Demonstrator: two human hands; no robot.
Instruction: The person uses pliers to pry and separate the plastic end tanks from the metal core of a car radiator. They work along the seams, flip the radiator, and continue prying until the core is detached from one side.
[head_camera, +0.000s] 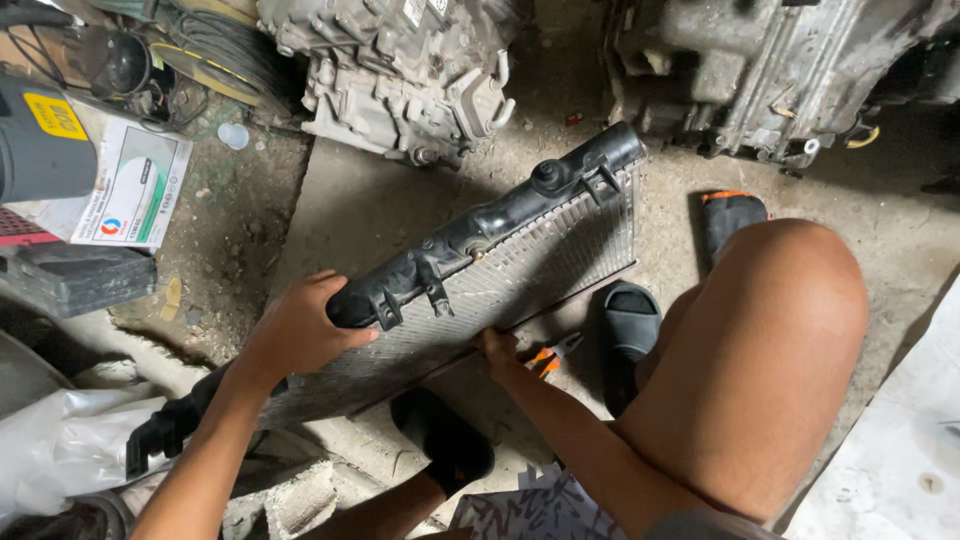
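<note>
In the head view, a car radiator (520, 270) lies tilted across a dusty concrete floor (380, 200), its finned metal core facing up and its black plastic top tank (490, 220) running diagonally from lower left to upper right, with a round filler neck (547, 175) near the upper end. The left hand (295, 330) is wrapped over the lower end of the black tank, fingers curled down around it and thumb lying along the side, so it has a firm hold on the radiator. The right hand (497, 350) sits at the lower edge of the core, fingers pinched together against the thin metal side rail; whether it grips the rail or only presses on it cannot be told. Just beside that hand, on the floor, lie pliers with orange handles (550, 355), partly hidden under the radiator's edge. The person squats over the work: a bare knee (780, 330) fills the right side, one black slide sandal (630, 325) is just beyond the radiator's lower edge and another (445, 435) is nearer the camera. Past the radiator stand two grimy metal engine or gearbox casings, one at top centre (400, 60) and one at top right (780, 70). At the left are a printed paper sheet (135, 185), a grey cylindrical container with a yellow label (40, 140), a black plastic case (75, 280) and a white plastic bag (60, 445).
</note>
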